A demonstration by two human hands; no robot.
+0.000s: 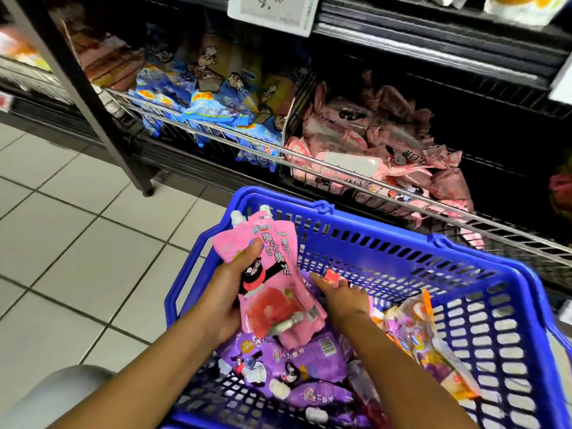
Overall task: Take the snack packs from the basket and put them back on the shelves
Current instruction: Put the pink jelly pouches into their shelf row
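Gathering stock, your left hand (227,292) clamps pink pouches (272,274) while your right hand (342,297) (fingers extended, holding nothing) reaches into the basket (402,243); shelving comes next.

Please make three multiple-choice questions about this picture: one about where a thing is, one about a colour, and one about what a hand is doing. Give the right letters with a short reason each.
1. Where do the purple pouches lie?
A. In the basket
B. On the floor
C. On the top shelf

2. What colour is the basket?
A. Red
B. Blue
C. Green

3. What is the left hand doing?
A. Hanging idle
B. Pushing the shelf rail
C. Gripping pink pouches

Answers:
1 A, they lie on the basket's bottom, below both arms.
2 B, its rim and slotted walls are blue.
3 C, its thumb and fingers curl round the pink pouches, held above the basket, while the right hand reaches in beside them.
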